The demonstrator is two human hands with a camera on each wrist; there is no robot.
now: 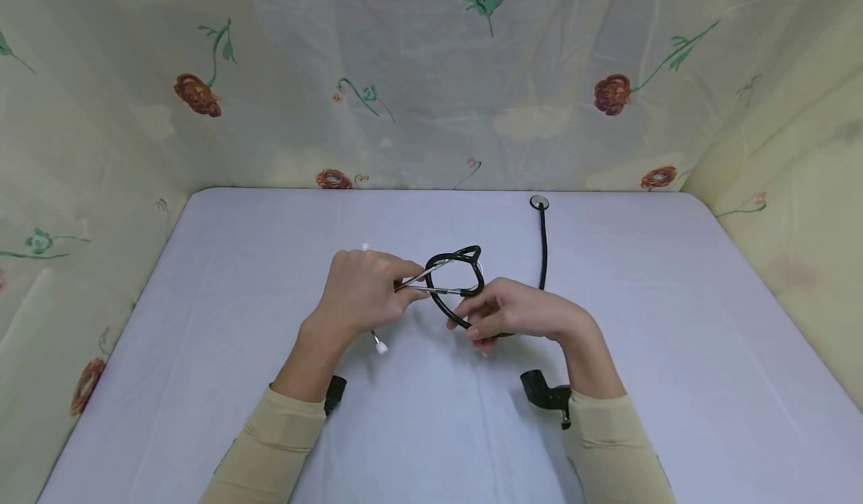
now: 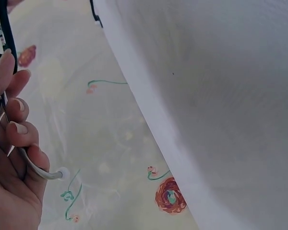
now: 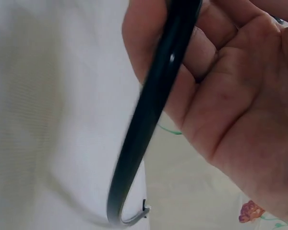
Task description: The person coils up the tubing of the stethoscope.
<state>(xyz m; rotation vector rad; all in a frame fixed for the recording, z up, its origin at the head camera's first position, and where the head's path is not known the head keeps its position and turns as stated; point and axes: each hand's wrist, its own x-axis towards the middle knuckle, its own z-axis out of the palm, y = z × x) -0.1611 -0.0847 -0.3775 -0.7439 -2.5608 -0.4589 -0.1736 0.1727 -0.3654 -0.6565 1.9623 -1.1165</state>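
A stethoscope with black tubing (image 1: 544, 253) is held above the white table. Its metal ear tubes (image 1: 441, 290) are gripped by my left hand (image 1: 367, 287); a white ear tip (image 1: 381, 347) pokes out below that hand and shows in the left wrist view as well (image 2: 63, 173). Between the hands the tubing (image 1: 428, 272) makes a loop around the ear tubes. My right hand (image 1: 515, 305) holds the tubing between thumb and fingers; in the right wrist view the tube (image 3: 146, 105) crosses the fingers. The round chest piece (image 1: 539, 202) lies by the far table edge.
The white-covered table (image 1: 236, 264) has rounded far corners. A pale curtain (image 1: 418, 77) printed with flowers hangs behind it and along both sides. Black devices (image 1: 539, 392) sit at both wrists, next to the beige sleeves (image 1: 610, 436).
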